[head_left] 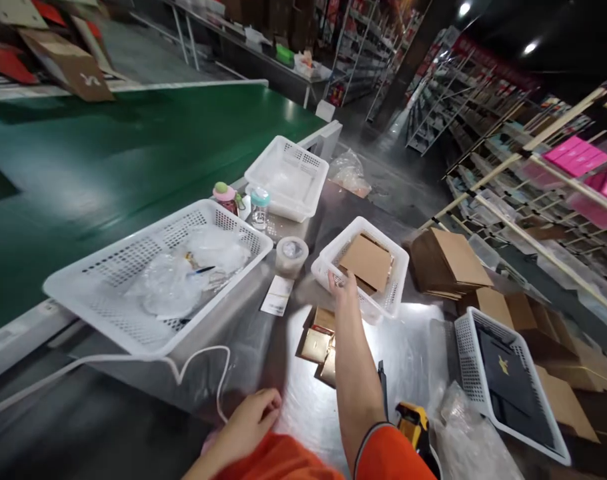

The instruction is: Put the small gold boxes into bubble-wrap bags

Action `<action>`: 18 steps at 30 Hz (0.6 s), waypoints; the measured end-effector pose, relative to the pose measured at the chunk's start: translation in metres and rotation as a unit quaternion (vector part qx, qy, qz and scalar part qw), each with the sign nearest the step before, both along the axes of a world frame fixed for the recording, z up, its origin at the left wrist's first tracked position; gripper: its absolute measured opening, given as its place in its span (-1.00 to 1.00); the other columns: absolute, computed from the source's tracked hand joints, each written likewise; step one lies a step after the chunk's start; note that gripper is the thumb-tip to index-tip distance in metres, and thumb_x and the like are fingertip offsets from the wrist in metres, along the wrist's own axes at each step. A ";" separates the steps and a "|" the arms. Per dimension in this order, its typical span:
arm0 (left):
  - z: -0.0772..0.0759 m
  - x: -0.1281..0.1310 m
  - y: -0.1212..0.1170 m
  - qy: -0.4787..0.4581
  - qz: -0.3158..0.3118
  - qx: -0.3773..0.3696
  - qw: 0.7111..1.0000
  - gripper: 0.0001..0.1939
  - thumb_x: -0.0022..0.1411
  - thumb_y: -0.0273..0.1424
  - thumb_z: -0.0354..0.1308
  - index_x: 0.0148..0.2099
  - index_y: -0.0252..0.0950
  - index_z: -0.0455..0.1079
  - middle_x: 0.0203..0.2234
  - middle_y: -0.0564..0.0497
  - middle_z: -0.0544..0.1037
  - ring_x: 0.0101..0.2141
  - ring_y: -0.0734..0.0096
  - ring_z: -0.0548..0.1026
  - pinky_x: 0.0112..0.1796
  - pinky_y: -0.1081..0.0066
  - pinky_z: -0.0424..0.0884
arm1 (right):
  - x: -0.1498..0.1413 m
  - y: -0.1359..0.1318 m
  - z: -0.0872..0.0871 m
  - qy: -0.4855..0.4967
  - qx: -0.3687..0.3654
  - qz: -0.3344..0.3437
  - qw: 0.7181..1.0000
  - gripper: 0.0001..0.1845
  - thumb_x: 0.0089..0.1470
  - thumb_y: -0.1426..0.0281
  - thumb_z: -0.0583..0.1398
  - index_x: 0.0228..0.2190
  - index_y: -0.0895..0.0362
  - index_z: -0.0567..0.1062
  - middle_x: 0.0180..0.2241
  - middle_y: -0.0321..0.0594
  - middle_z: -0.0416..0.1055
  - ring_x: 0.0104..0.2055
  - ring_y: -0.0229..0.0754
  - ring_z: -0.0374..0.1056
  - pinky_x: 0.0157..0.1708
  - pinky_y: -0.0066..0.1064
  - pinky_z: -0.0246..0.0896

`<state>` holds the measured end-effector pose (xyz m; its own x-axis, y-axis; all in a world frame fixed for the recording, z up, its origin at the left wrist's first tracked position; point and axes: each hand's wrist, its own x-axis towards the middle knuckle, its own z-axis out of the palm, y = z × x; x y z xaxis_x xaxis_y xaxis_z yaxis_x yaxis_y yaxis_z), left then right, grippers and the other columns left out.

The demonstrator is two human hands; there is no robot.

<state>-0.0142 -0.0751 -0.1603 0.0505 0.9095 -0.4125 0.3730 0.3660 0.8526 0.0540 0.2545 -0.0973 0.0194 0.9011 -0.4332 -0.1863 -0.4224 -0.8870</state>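
Observation:
My right hand (343, 287) reaches forward to a white plastic basket (397, 283). Its fingers close over the near left rim, beside flat brown cardboard (367, 261) stacked inside. My left hand (257, 412) rests low over the metal table with its fingers curled, and nothing shows in it. Small gold boxes (315, 345) lie on the table left of my right forearm. A roll of clear tape (291, 255) stands behind a white printed slip (277, 295).
A large white basket (118, 333) with plastic bags stands left, beside a green conveyor (173, 127). Another white basket (283, 177) stands behind. To the right are folded cardboard (458, 257), a basket with black items (513, 380) and a yellow-black tool (413, 423). A white cable (203, 350) crosses the left.

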 end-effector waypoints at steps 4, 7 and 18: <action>0.003 0.000 0.009 0.001 -0.024 -0.011 1.000 -0.85 0.19 -0.53 -0.04 -0.30 -0.28 0.35 -0.39 0.03 0.52 -0.34 0.40 0.45 -0.28 0.47 0.28 | 0.023 -0.026 -0.010 -0.134 0.053 0.084 0.986 -0.62 0.19 0.13 0.05 -0.27 0.18 0.46 -0.31 -0.10 0.46 -0.21 -0.07 0.41 -0.23 -0.17 0.41; 0.011 0.003 0.023 0.023 -0.055 -0.002 0.998 -0.85 0.18 -0.53 -0.03 -0.30 -0.27 0.36 -0.39 0.03 0.52 -0.34 0.39 0.45 -0.28 0.47 0.27 | 0.038 -0.038 -0.020 -0.275 0.135 0.103 0.946 -0.59 0.06 0.23 0.20 -0.05 0.12 0.41 -0.02 -0.04 0.40 0.10 0.03 0.24 0.08 -0.05 0.14; 0.022 0.026 0.020 0.056 -0.075 -0.019 0.995 -0.84 0.18 -0.50 -0.02 -0.28 -0.28 0.38 -0.36 0.00 0.52 -0.31 0.37 0.45 -0.25 0.45 0.28 | 0.102 -0.075 -0.060 -0.585 0.302 0.273 0.702 -0.59 0.18 0.17 0.14 -0.01 0.10 0.45 -0.06 -0.05 0.44 0.04 0.05 0.22 0.13 -0.06 -0.19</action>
<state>0.0122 -0.0550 -0.1381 0.1362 0.8793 -0.4563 0.5178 0.3295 0.7895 0.1560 0.1793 -0.1576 -0.3758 0.9250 0.0563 0.8617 0.3712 -0.3459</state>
